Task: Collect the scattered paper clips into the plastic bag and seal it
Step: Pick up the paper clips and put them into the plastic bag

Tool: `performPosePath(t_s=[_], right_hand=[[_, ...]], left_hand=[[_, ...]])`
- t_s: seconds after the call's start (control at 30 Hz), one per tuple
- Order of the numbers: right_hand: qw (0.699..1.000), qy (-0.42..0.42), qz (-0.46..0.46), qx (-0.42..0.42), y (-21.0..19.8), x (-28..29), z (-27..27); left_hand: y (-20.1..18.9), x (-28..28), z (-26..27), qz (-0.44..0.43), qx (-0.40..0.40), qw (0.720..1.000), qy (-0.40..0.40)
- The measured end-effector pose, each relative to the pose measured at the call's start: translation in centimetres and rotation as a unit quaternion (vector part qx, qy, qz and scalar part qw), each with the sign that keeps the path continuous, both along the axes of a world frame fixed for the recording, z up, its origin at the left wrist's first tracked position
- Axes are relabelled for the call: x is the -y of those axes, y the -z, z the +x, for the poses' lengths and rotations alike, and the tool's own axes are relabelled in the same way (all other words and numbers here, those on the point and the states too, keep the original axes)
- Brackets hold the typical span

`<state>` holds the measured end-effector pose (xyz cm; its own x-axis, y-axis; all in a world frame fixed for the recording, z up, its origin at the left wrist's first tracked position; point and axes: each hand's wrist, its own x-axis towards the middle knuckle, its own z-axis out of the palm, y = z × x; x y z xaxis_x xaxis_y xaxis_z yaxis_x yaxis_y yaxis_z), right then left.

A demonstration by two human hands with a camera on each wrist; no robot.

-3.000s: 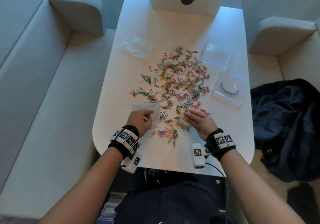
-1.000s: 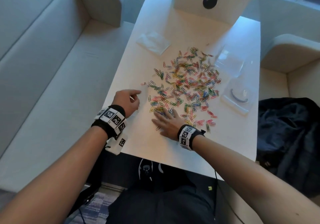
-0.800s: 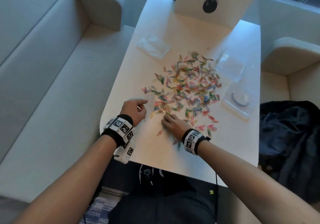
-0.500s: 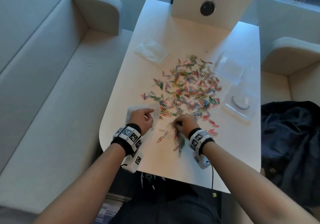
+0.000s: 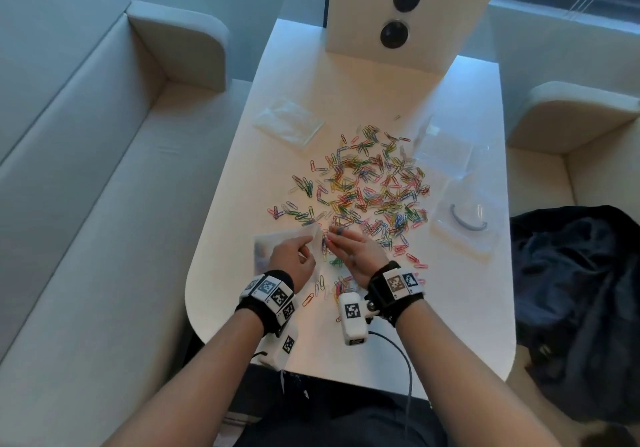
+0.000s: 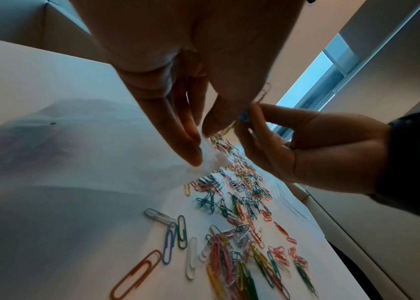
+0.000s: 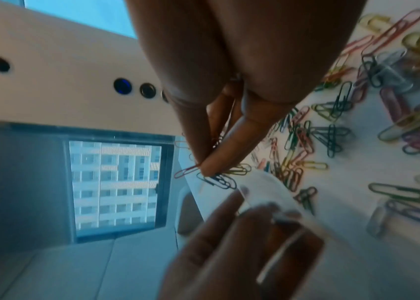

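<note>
Head view: The left hand was seen near the front edge of the white tabletop, its fingers pinched on the upper edge of a clear plastic bag. The right hand was held just beside it, fingertips closed on a small bunch of paper clips at the bag's mouth. The remaining scattered clips were spread over the middle of the tabletop, with a few more lying between the wrists. A second, folded clear bag lay at the far left of the pile. Clear packaging holding a curved grey piece lay to the right.

Left wrist view: The bag was observed pinched between the thumb and fingers of the left hand. The right hand was recorded with thumb and forefinger closed on clips just beside the left thumb. Loose clips lay on the tabletop below.

Right wrist view: The picture was blurred. The fingers of the right hand were pressed together on several clips, directly above the bag's open rim, which was gripped by the left hand.
</note>
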<state>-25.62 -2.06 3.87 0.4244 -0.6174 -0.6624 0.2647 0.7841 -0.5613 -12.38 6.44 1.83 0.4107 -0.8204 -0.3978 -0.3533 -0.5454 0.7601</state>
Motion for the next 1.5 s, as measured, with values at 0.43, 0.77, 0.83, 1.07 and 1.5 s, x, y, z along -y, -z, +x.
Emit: performPosePath(t_s=[0.43,0.77,0.83,1.07,1.5], right_hand=[[0.782,-0.32,-0.339,-0.414,1.1,1.1,2.5],[0.705,-0.334,-0.382,-0.495,-0.3,3.1,-6.4],[0.657,-0.364,-0.286,-0.595,0.8,3.6,-10.4],[0.659,-0.352,-0.294,-0.596,4.7,-0.3,-13.8],[0.677,-0.217,-0.438,-0.55,6.5,-1.5,-10.1]], left_hand=[[-0.9,1.3,-0.4,-0.078,-0.006,0.997,-0.002],[-0.3,0.7,1.4,-0.016,-0.007,0.998,-0.053],[-0.2,0.3,1.5,-0.01,-0.016,0.999,-0.049],[0.7,-1.0,0.6,0.005,-0.016,1.0,-0.026],[0.8,-1.6,-1.3,0.021,-0.047,0.997,-0.06]])
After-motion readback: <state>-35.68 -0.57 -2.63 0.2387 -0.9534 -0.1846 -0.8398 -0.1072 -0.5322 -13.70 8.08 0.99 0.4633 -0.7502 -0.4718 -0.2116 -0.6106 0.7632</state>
